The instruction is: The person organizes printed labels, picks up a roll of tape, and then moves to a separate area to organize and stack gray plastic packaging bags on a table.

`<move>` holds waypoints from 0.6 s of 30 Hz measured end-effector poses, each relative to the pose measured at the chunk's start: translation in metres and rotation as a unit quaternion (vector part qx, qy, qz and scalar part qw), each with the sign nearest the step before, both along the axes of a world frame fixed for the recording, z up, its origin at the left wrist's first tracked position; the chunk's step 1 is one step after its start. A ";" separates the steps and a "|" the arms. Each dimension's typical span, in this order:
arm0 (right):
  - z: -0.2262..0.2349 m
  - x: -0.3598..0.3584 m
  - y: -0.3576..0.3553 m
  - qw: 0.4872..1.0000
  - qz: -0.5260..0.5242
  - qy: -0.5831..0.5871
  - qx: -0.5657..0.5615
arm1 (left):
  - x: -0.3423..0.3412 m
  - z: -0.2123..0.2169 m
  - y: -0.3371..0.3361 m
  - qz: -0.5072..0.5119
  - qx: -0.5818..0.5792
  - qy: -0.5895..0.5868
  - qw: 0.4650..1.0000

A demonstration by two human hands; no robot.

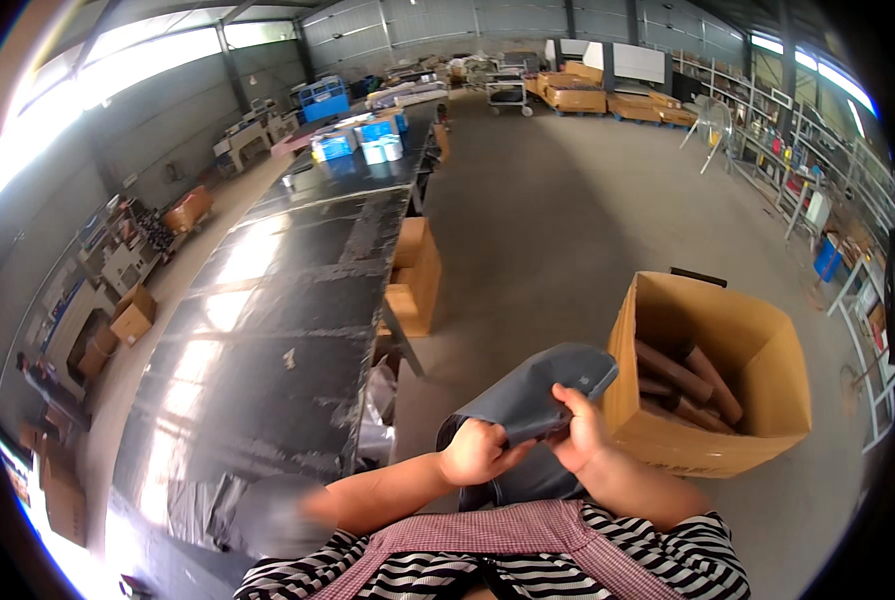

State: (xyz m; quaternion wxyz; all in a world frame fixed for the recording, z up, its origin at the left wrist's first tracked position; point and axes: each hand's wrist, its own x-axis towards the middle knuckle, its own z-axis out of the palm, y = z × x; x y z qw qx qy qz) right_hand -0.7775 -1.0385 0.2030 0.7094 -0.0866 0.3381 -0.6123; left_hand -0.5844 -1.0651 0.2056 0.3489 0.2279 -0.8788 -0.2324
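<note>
In front of my body I hold a dark grey, smooth, sleeve-like piece of sheet material (537, 392), curved over at its far end. My left hand (475, 455) is closed on its lower left edge, fingers curled. My right hand (579, 435) grips its lower right edge, thumb lying on the top face. Part of the grey piece hangs below my hands; its exact kind I cannot make out. Just right of my right hand stands an open cardboard box (622, 400) with several brown rolls (712, 385) lying inside.
A long black table (297, 330) runs away on my left, with dark plastic film (202, 510) at its near end and blue-and-white packs (372, 140) farther off. A cardboard carton (422, 275) stands by its right side. Metal racks (807, 190) line the right wall.
</note>
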 end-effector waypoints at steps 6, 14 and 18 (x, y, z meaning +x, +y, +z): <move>-0.026 -0.042 -0.120 0.997 -0.015 0.008 0.070 | -0.039 -0.041 -0.135 -0.057 0.230 0.023 0.971; -0.072 -0.086 -0.284 0.983 -0.031 -0.084 0.163 | -0.089 -0.042 -0.350 -0.158 0.118 -0.168 0.966; -0.102 -0.109 -0.374 0.961 -0.075 -0.132 0.230 | -0.124 -0.062 -0.469 -0.252 0.036 -0.110 0.961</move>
